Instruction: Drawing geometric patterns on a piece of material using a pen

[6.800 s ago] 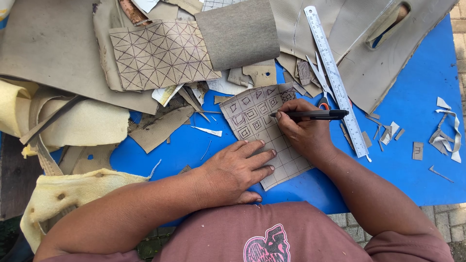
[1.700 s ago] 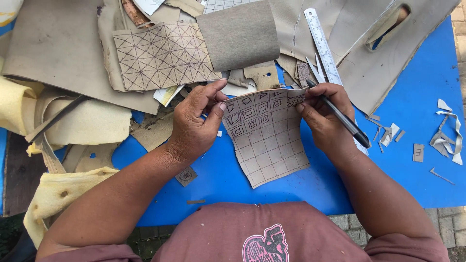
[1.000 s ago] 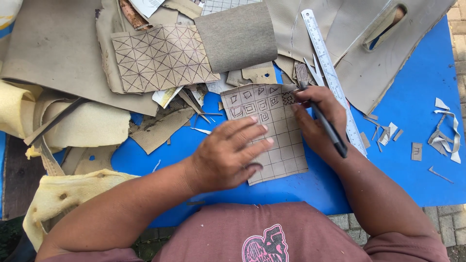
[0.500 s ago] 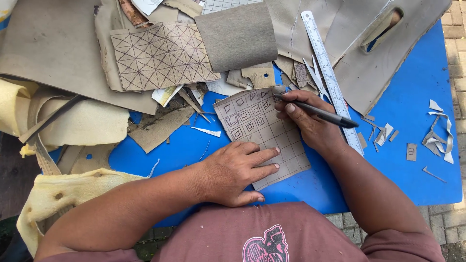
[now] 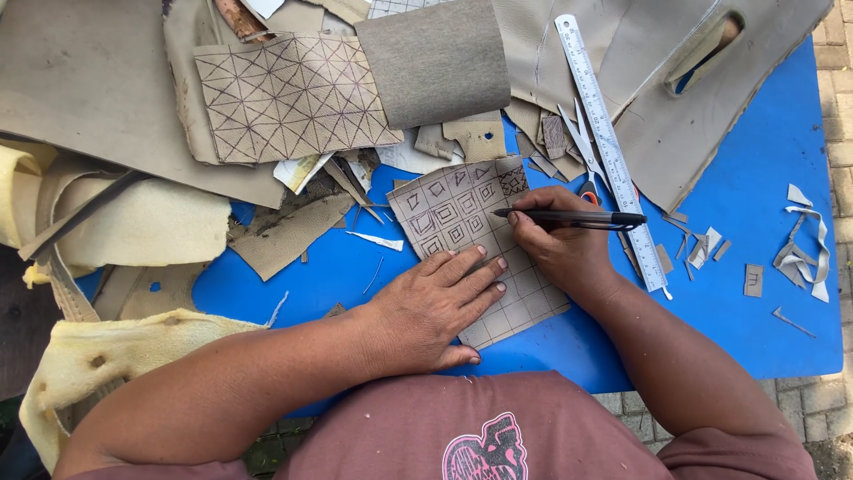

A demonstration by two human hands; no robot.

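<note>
My left hand (image 5: 431, 307) lies flat, fingers released, pinning the gridded leather piece (image 5: 471, 244) steady on the blue worktop (image 5: 755, 204); at two o'clock my right hand (image 5: 555, 244) grips a black pen (image 5: 569, 216), tip on a square.

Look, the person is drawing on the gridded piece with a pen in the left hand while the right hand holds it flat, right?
Not quite: the head view shows the pen in the right hand, while the left hand presses the gridded piece flat on the blue table.

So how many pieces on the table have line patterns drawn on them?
2. One gridded piece lies under both hands, the left hand flat on it, the right hand holding a pen. The triangle-lined piece lies farther back. Others may be buried under scraps.
</note>
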